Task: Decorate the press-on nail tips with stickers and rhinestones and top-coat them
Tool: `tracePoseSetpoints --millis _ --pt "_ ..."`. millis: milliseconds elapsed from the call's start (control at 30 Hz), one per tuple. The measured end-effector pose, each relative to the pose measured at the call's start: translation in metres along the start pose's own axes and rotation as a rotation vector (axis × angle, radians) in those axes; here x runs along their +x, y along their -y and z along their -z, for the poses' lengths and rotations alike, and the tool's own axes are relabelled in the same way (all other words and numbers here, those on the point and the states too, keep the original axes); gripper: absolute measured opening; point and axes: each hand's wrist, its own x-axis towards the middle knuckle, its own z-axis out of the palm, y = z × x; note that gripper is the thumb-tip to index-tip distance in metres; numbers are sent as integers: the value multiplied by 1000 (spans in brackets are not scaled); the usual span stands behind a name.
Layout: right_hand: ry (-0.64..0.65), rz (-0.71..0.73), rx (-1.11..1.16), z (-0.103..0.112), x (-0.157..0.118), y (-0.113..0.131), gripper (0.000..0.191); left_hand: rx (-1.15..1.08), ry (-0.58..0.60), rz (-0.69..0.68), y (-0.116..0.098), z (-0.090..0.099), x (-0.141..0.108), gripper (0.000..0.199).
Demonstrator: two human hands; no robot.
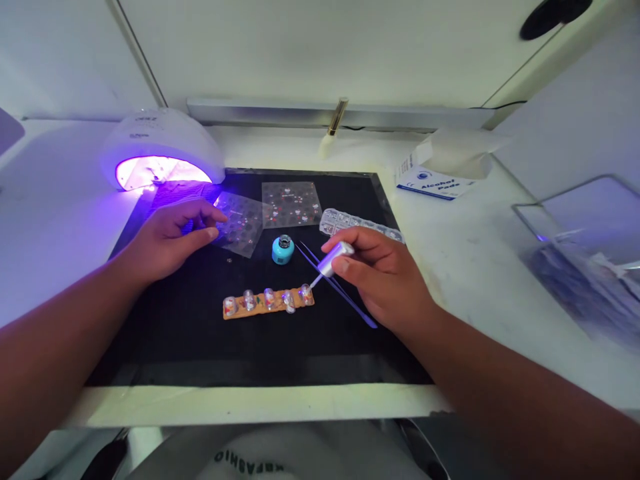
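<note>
Pinched in my right hand (pixel 383 277) is the silver cap of a nail polish brush (pixel 336 259). Its tip meets the rightmost false nail (pixel 306 294) on a brown strip (pixel 263 308). Several decorated false nails sit in a row along that strip. Just behind it stands an open turquoise polish bottle (pixel 283 250). My left hand (pixel 173 237) hovers at the left with thumb and fingers apart, beside a clear sticker sheet (pixel 240 223); its lower fingers are partly hidden. Blue tweezers (pixel 350 300) lie on the mat under my right hand.
A lit nail lamp (pixel 165 147) stands at the back left of the black mat (pixel 200 353). Another sticker sheet (pixel 291 204) and a clear compartment case (pixel 357 223) lie further back. An alcohol pads box (pixel 440 170) and a gold-capped bottle (pixel 334 127) stand behind the mat.
</note>
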Motion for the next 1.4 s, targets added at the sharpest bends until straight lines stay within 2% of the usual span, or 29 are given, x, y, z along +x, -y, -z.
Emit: tracePoseSetpoints --millis 333,700,1133,1267,1400 --pt "-23 -17 -11 1 0 -1 10 -14 -5 -3 -1 1 1 17" --pt "42 -45 -91 -1 0 0 8 -13 -3 21 -1 0 1 17" --pt "-32 -29 -100 1 3 0 7 -11 -22 45 -4 0 1 16" --pt "-1 -29 -28 0 2 0 7 -13 -16 39 -3 0 1 16" --pt "21 -38 -51 -1 0 0 8 -11 -11 34 -2 0 1 17"
